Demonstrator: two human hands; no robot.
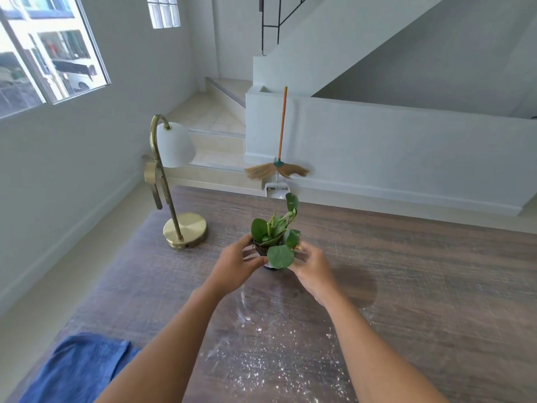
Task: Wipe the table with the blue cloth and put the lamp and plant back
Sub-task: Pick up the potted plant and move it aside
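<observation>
I find the bench [406, 286] unwiped: white powder [261, 359] lies toward its near edge. The blue cloth [78, 370] sits idle at the near left corner, the lamp [174, 181] at the far left. My left hand [235, 263] and right hand [312, 269] both clasp the plant [276, 237] mid-bench. I judge wiping outstanding.

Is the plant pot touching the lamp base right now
Apart. The head view shows bare wooden table between the lamp base and the plant pot, which the left hand and right hand hold from either side.
</observation>
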